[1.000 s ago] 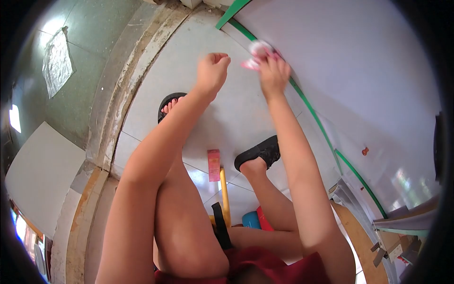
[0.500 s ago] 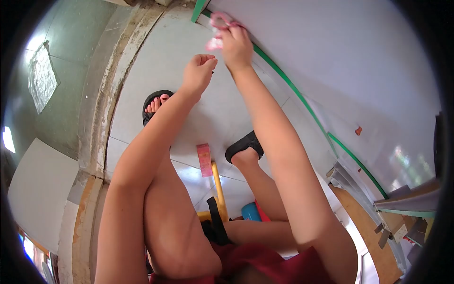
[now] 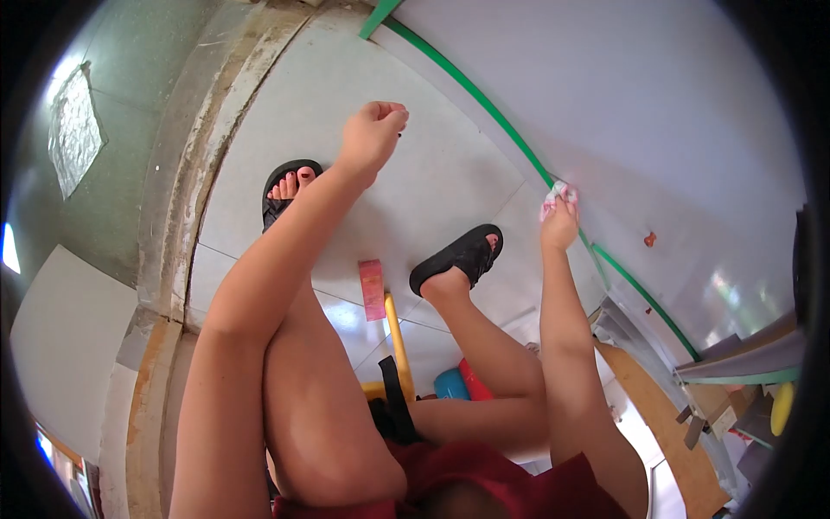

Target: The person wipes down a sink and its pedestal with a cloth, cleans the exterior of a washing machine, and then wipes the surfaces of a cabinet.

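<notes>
Since the frame half a second earlier, the right hand and its pink-and-white cloth are showing farther right, away from the far end of the green edging; the left hand is keeping nearly the same place. Reading from left to right, I am seeing through the head camera a crinkled silvery sheet lying on a greenish surface; the left hand is hovering over the pale floor, fingers curling toward the thumb, and I am not managing to tell whether it is holding anything; a pink box is resting between the legs, just beside a yellow tube; the right hand is gripping the cloth, which is apparently touching the edging beside the white panel; I am judging the cloth work to be under way, not finished; no visible boundary is showing which stretch is done or remaining.
</notes>
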Available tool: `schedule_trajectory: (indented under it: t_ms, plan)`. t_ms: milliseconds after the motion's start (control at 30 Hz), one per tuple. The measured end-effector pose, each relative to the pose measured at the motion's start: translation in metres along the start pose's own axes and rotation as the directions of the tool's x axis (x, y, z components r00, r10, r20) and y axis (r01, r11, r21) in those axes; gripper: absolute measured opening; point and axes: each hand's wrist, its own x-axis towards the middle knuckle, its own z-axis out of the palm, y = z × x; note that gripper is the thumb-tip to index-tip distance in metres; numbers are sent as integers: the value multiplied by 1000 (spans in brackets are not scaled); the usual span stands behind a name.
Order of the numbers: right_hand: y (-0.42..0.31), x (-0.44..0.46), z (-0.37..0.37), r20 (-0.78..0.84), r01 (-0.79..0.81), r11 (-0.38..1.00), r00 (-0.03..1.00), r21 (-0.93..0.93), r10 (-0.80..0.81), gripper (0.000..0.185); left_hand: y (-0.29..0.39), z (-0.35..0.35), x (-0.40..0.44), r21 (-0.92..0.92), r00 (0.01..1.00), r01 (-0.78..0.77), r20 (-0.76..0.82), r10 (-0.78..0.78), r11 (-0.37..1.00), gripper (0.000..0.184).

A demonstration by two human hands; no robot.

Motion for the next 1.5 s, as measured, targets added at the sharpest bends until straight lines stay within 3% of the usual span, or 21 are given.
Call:
schedule_trajectory:
  t_ms: [100,167,200,267,300,367,433,500,600,667,700,767,900,967,1000,1067,1100,1133,1267,1367,1500]
  plan:
    - [-39,6,-23,-142,250,964,961,92,-236,24,0,-8,-1,-6,999,23,-29,-23,1000,29]
    - [-89,16,-12,-104,-118,919,980,375,168,16,0,-13,-1,-20,999,29,-35,-30,999,29]
    - [-112,18,-5,-104,-114,918,981,380,164,16,1,-16,0,-40,998,39,-44,-41,998,29]
    - [-153,27,14,213,-458,147,643,877,735,22,4,-23,3,-58,997,47,-65,-51,997,29]
    - [-154,37,29,281,-369,-9,692,929,665,24,4,-25,2,-56,996,56,-71,-60,997,29]
    - [-184,61,26,668,-436,-509,426,742,610,25,5,-29,1,-52,994,70,-80,-74,996,29]
    - [-235,73,17,721,-359,-659,546,661,426,28,6,-30,2,-48,994,90,-60,-93,995,28]
    - [-307,88,13,619,-278,-725,743,631,254,34,3,-32,5,-41,994,89,-51,-91,995,28]
    - [-392,115,-19,713,-413,-741,690,529,125,34,3,-36,6,-39,996,67,-50,-69,997,28]
    - [-413,122,-22,878,-423,-825,447,375,170,30,4,-39,6,-48,996,52,-63,-55,997,28]
    - [-408,121,-20,879,-425,-825,446,372,166,30,6,-40,6,-51,996,52,-74,-55,997,28]
    - [-366,125,25,790,-474,-827,610,302,-61,30,15,-42,9,-60,995,31,-96,-36,998,28]
    - [-211,72,2,800,-735,-347,593,583,89,28,13,-43,2,-54,995,54,-82,-58,997,28]
    - [-113,69,115,637,-593,-257,758,763,142,24,12,-43,4,-36,996,56,-69,-58,998,28]
    - [-91,65,123,671,-552,-599,741,580,-34,21,11,-43,4,-37,994,69,-79,-72,997,28]
    - [-121,65,109,718,-449,-788,696,420,-14,14,9,-41,3,-33,993,77,-85,-80,996,28]
    - [-188,77,84,753,-444,-711,633,545,181,11,9,-40,4,-8,995,72,-73,-72,997,28]
    - [-237,90,55,765,-563,-634,640,530,71,11,9,-40,6,14,995,68,-70,-66,998,27]
    - [-412,135,24,719,-508,-806,677,304,-156,19,8,-44,8,-18,981,-10,-193,7,1000,27]
    - [-427,135,2,843,-447,-865,536,227,-55,21,5,-43,8,-102,989,39,-140,-53,994,27]
    - [-371,126,-29,791,-559,-793,587,243,-172,22,9,-47,10,-25,992,48,-114,-51,999,27]
